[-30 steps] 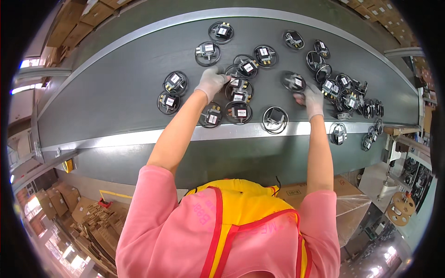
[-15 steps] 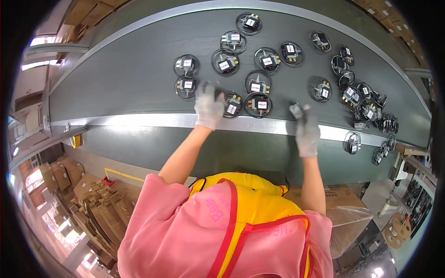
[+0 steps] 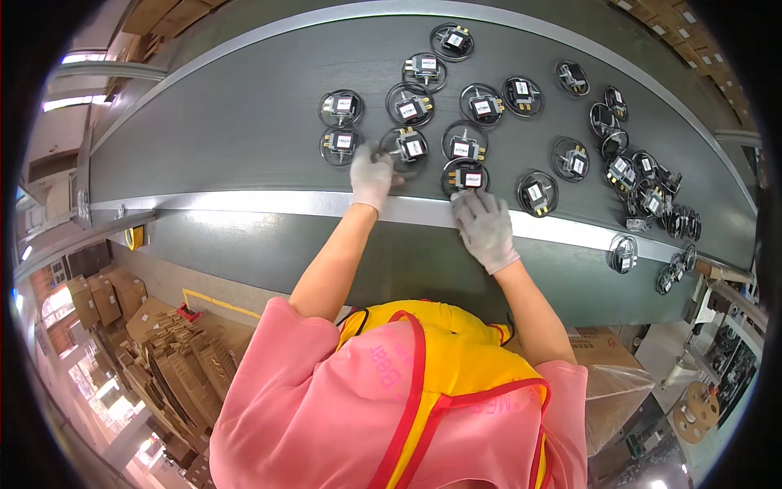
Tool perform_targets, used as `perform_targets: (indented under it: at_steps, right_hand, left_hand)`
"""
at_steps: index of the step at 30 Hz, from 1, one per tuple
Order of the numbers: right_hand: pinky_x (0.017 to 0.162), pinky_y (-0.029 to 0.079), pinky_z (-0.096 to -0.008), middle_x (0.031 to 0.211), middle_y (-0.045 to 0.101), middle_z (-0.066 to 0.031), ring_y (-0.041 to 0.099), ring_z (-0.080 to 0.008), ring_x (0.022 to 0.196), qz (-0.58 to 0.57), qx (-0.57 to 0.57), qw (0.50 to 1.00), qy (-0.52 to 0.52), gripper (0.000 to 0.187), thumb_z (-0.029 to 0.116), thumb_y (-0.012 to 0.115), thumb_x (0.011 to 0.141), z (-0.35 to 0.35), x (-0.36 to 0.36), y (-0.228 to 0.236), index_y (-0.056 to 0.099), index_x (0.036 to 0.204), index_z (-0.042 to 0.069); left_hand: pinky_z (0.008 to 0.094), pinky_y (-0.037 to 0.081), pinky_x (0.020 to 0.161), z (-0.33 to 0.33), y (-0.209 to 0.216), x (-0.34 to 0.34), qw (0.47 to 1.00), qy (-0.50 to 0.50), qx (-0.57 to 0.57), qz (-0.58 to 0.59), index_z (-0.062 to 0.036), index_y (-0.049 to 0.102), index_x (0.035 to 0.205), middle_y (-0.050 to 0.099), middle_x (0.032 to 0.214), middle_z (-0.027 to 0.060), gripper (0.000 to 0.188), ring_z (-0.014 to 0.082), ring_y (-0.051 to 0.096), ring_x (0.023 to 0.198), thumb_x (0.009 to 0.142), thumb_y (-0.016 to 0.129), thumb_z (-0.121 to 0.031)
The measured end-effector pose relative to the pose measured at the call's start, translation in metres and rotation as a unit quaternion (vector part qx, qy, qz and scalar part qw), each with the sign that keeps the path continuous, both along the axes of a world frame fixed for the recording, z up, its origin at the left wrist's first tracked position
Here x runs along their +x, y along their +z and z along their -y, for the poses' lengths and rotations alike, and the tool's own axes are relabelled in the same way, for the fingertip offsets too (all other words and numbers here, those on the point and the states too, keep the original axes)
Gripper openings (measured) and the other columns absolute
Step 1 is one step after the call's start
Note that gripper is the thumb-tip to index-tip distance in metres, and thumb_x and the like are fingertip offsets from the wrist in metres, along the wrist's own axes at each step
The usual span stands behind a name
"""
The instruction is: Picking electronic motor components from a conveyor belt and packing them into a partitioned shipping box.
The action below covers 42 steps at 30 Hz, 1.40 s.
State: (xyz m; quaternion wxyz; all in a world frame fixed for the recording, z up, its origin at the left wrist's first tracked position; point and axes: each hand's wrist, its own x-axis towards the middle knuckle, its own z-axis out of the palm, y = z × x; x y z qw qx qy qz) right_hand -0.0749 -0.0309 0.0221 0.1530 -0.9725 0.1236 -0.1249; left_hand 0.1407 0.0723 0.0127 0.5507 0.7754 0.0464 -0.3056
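Observation:
Both my hands wear pale gloves. My left hand [image 3: 373, 179] is at the lower left side of a coiled black cable with a small boxy connector unit [image 3: 411, 147], its thumb apart from the fingers. That coil's near side is slightly blurred. My right hand [image 3: 485, 231] reaches over the metal edge with fingers stretched out, its fingertips at the near rim of another cable coil [image 3: 467, 178]. A single coil [image 3: 538, 194] lies to the right of that hand. Each unit carries a white label, and many show gold-coloured plugs.
More cable coils [image 3: 410, 107] are spread over the dark belt [image 3: 220, 122]. A denser heap of coils [image 3: 650, 198] lies at the right. A metal rail [image 3: 269, 200] runs along the near edge. Flattened cartons [image 3: 179, 367] stand below left, a large carton [image 3: 603, 350] below right.
One coil has shifted away from me beside my left hand. My right hand has let go of a coil, which now lies on the belt, and has moved left to another.

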Motion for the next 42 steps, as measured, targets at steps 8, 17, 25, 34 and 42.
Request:
perform_targets:
  at_steps: [8, 17, 25, 34, 42]
  right_hand:
    - [0.074, 0.047, -0.0434, 0.102, 0.061, -0.0092, 0.061, -0.0286, 0.090, -0.131, -0.123, 0.945, -0.271, 0.035, 0.033, 0.064, 0.083, 0.050, -0.002, -0.016, 0.061, 0.110, 0.011]
    - [0.078, 0.049, -0.0340, 0.092, 0.067, -0.0081, 0.062, -0.0203, 0.084, 0.146, 0.457, 0.809, -0.339, 0.021, 0.017, 0.053, 0.094, 0.067, 0.052, 0.027, 0.062, 0.105, 0.001]
    - [0.071, 0.051, -0.0340, 0.085, 0.068, -0.0071, 0.066, -0.0184, 0.080, -0.019, 0.605, 0.723, -0.334, 0.027, 0.026, 0.052, 0.096, 0.051, 0.075, 0.033, 0.060, 0.102, 0.001]
    - [0.075, 0.050, -0.0402, 0.103, 0.063, -0.0098, 0.059, -0.0305, 0.092, 0.029, 0.025, 0.994, 0.105, 0.022, 0.018, 0.066, 0.077, 0.038, 0.063, -0.008, 0.063, 0.097, 0.010]
    - [0.072, 0.049, -0.0362, 0.109, 0.060, -0.0073, 0.057, -0.0246, 0.089, 0.004, -0.057, 0.998, -0.031, 0.022, 0.024, 0.068, 0.077, 0.025, 0.054, -0.028, 0.062, 0.093, 0.010]
  left_hand:
    - [0.0415, 0.051, 0.081, -0.049, -0.004, -0.014, 0.782, -0.361, 0.151, 0.485, -0.0125, 0.063, 0.109, 0.056, 0.119, 0.0093, 0.038, 0.0318, 0.057, 0.102, 0.072, 0.062, -0.002]
    - [0.0436, 0.053, 0.072, -0.036, 0.002, -0.009, 0.752, -0.414, 0.200, 0.473, -0.0148, 0.064, 0.097, 0.057, 0.114, 0.0067, 0.022, 0.0326, 0.059, 0.093, 0.076, 0.066, -0.009]
    - [0.0281, 0.051, 0.060, -0.066, 0.055, 0.010, 0.993, -0.002, -0.096, 0.070, -0.0043, 0.054, 0.113, 0.064, 0.090, 0.0097, 0.023, 0.0186, 0.063, 0.069, 0.096, 0.055, -0.021]
    - [0.0453, 0.050, 0.079, -0.091, 0.020, 0.039, 0.758, -0.320, 0.341, 0.455, -0.0140, 0.063, 0.108, 0.059, 0.114, 0.0105, 0.030, 0.0346, 0.060, 0.093, 0.078, 0.069, -0.018]
    - [0.0244, 0.047, 0.051, -0.091, 0.028, 0.074, 0.996, 0.078, -0.006, 0.034, -0.0046, 0.059, 0.103, 0.060, 0.083, 0.0030, 0.011, 0.0110, 0.061, 0.066, 0.093, 0.057, -0.008]
